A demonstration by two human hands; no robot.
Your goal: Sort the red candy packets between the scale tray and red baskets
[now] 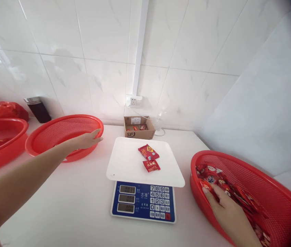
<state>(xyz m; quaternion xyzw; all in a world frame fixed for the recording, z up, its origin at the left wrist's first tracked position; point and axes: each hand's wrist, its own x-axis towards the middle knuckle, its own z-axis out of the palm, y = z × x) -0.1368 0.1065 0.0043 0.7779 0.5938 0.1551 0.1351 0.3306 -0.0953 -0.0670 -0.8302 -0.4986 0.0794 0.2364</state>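
Observation:
My left hand reaches over a red mesh basket, gripping its right rim with the thumb outside; some fingers are hidden. Inside the right-hand red basket, my right hand pinches a small red snack packet above many similar packets. Between my hands stands a digital scale with a white weighing pan. Two packets lie on the pan: a larger red packet and a smaller red packet just in front. The top display shows a small reading.
Behind the scale, a small cardboard box holds a few red packets. Another red basket, a red plastic bag and a dark tumbler are at the left. A wall socket has a cable; the tiled wall bounds the white table.

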